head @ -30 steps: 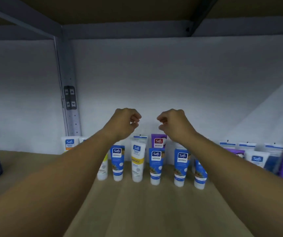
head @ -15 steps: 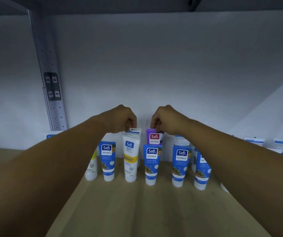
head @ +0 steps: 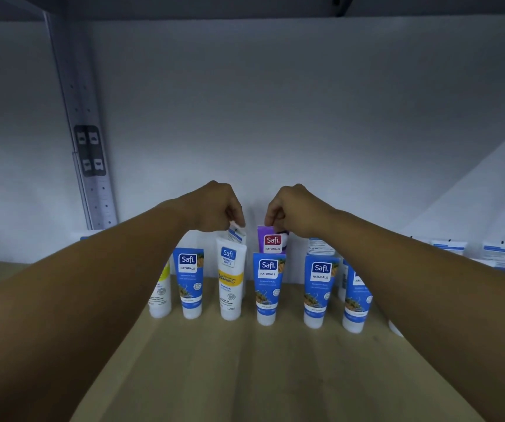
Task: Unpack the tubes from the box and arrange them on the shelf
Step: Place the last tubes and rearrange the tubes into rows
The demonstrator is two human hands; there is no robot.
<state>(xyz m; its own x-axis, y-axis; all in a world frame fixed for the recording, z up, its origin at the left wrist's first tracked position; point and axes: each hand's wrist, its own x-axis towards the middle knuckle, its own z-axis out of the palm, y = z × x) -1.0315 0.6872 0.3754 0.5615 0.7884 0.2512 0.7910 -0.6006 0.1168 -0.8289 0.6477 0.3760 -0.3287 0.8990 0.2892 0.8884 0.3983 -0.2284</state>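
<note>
Several Safi tubes stand cap-down in two rows on the wooden shelf (head: pixel 245 376). My left hand (head: pixel 214 208) pinches the top of a white tube (head: pixel 236 234) in the back row, behind a white and yellow tube (head: pixel 230 281). My right hand (head: pixel 294 208) pinches the top of a purple tube (head: pixel 271 242) in the back row, behind a blue tube (head: pixel 268 287). More blue tubes (head: pixel 319 290) stand to either side. The box is not in view.
A grey metal upright (head: pixel 83 132) runs up the back left. The white back wall (head: pixel 275 102) stands right behind the tubes. More white and purple tubes (head: pixel 501 254) sit at the far right. Bare shelf board lies in front of the rows.
Both hands came down from above the tubes and closed on the tops of the back-row white and purple tubes. The camera moved closer and tilted down.
</note>
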